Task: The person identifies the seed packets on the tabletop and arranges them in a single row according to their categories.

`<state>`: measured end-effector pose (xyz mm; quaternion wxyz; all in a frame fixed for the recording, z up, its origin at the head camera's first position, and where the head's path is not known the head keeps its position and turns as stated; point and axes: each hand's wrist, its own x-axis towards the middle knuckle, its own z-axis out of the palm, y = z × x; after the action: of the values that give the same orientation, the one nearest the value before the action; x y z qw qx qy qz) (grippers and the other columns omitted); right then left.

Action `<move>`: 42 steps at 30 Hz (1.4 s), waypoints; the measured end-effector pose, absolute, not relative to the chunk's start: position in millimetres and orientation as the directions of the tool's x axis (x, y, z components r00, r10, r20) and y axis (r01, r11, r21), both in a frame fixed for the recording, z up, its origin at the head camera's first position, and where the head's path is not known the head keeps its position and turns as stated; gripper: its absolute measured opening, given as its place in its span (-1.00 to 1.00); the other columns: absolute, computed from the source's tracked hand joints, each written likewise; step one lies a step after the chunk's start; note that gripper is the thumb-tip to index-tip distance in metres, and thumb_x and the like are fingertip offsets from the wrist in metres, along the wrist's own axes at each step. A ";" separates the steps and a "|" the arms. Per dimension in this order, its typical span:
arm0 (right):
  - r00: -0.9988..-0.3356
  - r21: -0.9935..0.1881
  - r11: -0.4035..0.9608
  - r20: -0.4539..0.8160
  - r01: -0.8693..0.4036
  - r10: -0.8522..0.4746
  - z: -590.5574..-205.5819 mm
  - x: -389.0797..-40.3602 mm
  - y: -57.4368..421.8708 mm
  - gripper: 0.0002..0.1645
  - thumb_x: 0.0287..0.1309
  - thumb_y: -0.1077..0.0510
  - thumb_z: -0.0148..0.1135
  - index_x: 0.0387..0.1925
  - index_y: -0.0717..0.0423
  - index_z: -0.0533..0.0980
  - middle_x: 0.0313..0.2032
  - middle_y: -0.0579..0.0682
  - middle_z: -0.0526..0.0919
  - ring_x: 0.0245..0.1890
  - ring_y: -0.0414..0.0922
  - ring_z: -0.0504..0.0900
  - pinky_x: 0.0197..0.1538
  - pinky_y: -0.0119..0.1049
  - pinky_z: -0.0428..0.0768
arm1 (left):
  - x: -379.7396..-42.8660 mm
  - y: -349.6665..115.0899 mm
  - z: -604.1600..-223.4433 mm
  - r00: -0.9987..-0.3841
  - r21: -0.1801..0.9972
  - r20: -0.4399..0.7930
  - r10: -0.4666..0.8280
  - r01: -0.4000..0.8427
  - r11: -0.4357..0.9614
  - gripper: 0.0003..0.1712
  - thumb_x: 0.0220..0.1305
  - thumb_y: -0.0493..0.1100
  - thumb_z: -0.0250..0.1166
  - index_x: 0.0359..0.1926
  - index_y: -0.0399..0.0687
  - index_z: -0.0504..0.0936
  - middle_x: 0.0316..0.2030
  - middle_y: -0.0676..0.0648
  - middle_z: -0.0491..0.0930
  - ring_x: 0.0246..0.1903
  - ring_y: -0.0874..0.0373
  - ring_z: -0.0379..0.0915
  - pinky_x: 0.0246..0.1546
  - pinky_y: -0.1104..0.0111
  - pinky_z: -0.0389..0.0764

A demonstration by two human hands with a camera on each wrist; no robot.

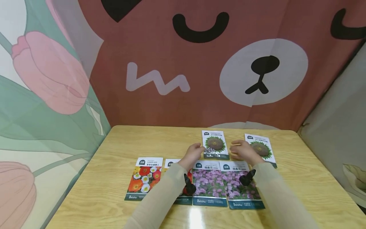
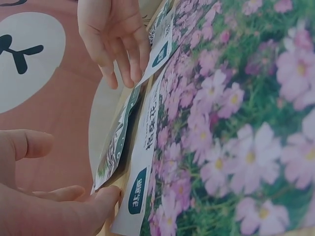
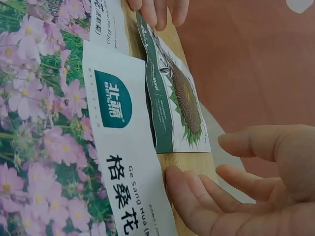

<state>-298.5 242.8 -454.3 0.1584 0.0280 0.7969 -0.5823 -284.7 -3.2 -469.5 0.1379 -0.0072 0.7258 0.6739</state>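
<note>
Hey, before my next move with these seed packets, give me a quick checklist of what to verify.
1. Right hand free: ok, it holds nothing.
2. Left hand clear of the rectangular, white, green-banded left sunflower packet: cannot tell; fingertips are at its edge, contact unclear.
3. Matching rectangular, white, green-banded right sunflower packet set against it: not ok; a gap separates them.
4. Rectangular left pink-purple flower packet and right pink-purple flower packet side by side: ok.
5. Rectangular red-flowered packet, second from left in the front row, fully visible: not ok; the cream left sleeve crosses it.
</note>
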 end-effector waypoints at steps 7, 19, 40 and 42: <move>-0.949 -0.915 0.326 -0.289 0.236 -0.125 -459.0 -300.4 233.6 -0.33 0.44 0.30 0.03 0.42 0.56 0.09 0.32 0.50 0.26 0.11 0.11 0.54 0.00 -0.22 0.69 | -281.8 -0.1 -468.5 -0.951 0.970 -0.237 0.200 -0.219 0.109 -0.29 0.46 -0.12 0.13 0.48 -0.40 0.20 0.46 -0.36 0.20 0.37 -0.37 0.22 0.39 -0.07 0.28; -0.959 -0.903 0.373 -0.267 0.214 -0.094 -456.1 -298.3 226.4 -0.45 0.48 0.35 -0.02 0.36 0.61 0.18 0.29 0.54 0.35 0.05 0.09 0.64 -0.01 -0.17 0.70 | -285.3 1.0 -469.2 -0.962 0.975 -0.216 0.167 -0.220 -0.005 -0.53 0.47 -0.29 0.00 0.27 -0.54 0.41 -0.26 -0.11 0.46 -0.47 0.19 0.28 -0.25 0.31 0.38; -0.974 -0.916 0.376 -0.198 0.143 -0.112 -450.5 -289.2 217.6 -0.35 0.25 0.50 0.10 0.36 0.57 0.23 0.05 0.38 0.50 -0.51 -0.19 0.43 -0.38 -0.29 0.56 | -282.4 -0.2 -473.7 -0.979 0.982 -0.181 0.093 -0.174 0.072 -0.24 0.10 -0.62 0.10 0.40 -0.40 0.32 0.14 -0.33 0.48 -0.14 0.08 0.42 -0.28 0.33 0.56; -0.975 -0.911 0.388 -0.192 0.136 -0.109 -448.7 -287.4 217.7 -0.33 0.23 0.50 0.11 0.37 0.55 0.22 0.05 0.39 0.49 -0.51 -0.18 0.44 -0.37 -0.27 0.58 | -281.6 -0.2 -473.6 -0.981 0.983 -0.169 0.096 -0.162 0.084 -0.25 0.11 -0.61 0.11 0.39 -0.38 0.35 0.11 -0.30 0.49 -0.17 0.08 0.40 -0.31 0.34 0.55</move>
<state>-287.4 217.7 -448.7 0.1108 0.0084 0.8257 -0.5531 -281.6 -0.2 -473.6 0.0951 -0.0225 0.7301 0.6763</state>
